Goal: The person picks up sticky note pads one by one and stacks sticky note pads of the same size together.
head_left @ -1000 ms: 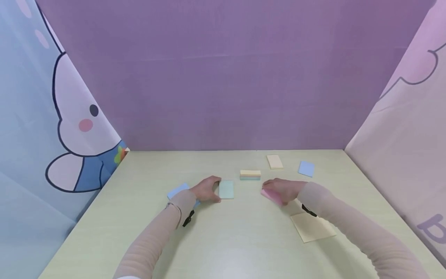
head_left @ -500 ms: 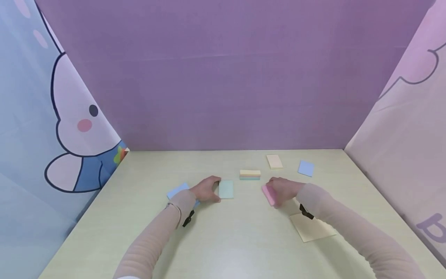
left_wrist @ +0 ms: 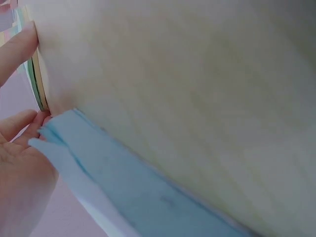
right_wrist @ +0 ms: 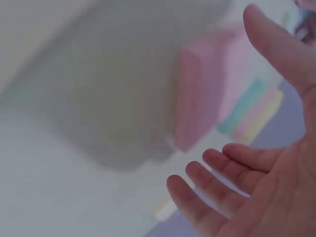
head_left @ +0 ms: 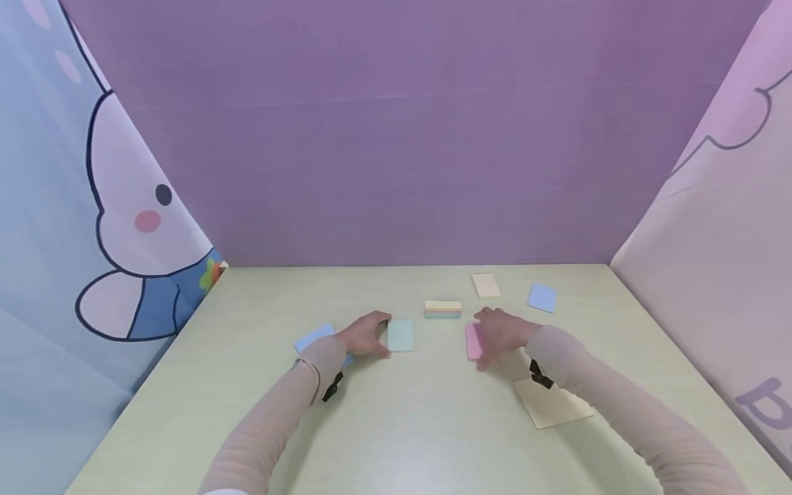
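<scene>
In the head view my left hand [head_left: 366, 335] spans a mint-green sticky note pad [head_left: 400, 335], thumb at its near corner and fingers at its far one. The left wrist view shows this pad [left_wrist: 40, 86] edge-on, with thumb and fingertips at its ends. A blue sticky note pad [head_left: 314, 337] lies partly hidden under that wrist. My right hand [head_left: 502, 337] is beside a pink sticky note pad [head_left: 473, 342], covering part of it in the head view. Seen from the right wrist, its thumb and fingers are spread apart around the pink pad [right_wrist: 202, 94], with a gap showing.
A layered block of sticky notes [head_left: 442, 310] stands between and beyond the hands. Farther back lie a cream pad [head_left: 486, 286] and a blue pad [head_left: 542, 298]. A larger tan pad [head_left: 551, 404] sits under the right forearm. A purple curtain [head_left: 396, 137] borders the table's far edge.
The pink pad has turned from slanted to nearly straight under my right hand, whose fingers have then spread off it. My left hand stays at the green pad.
</scene>
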Demonstrator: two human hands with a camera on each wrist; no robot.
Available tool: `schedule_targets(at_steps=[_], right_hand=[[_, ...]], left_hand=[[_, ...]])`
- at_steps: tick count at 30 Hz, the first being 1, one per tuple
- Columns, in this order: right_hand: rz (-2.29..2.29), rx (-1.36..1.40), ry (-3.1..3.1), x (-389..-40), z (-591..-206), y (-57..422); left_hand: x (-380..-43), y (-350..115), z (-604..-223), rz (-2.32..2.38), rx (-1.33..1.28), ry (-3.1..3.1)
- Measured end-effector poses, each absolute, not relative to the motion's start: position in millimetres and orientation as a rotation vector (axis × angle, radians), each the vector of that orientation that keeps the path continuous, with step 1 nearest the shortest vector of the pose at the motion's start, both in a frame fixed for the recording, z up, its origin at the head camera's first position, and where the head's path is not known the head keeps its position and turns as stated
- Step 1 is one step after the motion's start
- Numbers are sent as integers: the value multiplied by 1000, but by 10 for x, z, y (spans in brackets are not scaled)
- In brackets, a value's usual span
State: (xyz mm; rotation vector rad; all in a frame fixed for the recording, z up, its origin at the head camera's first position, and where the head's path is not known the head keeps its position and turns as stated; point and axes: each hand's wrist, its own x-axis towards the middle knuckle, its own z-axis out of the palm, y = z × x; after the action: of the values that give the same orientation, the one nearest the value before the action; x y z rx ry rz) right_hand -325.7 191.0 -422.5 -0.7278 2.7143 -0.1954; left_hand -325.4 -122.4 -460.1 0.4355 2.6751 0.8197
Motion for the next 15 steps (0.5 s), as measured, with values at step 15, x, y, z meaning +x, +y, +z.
schedule_targets(at_steps=[15], right_hand=[[-324, -802, 2711, -3227, -4404, 1989]], left_hand=[[-3215, -1246, -4577, 849, 430, 2658]])
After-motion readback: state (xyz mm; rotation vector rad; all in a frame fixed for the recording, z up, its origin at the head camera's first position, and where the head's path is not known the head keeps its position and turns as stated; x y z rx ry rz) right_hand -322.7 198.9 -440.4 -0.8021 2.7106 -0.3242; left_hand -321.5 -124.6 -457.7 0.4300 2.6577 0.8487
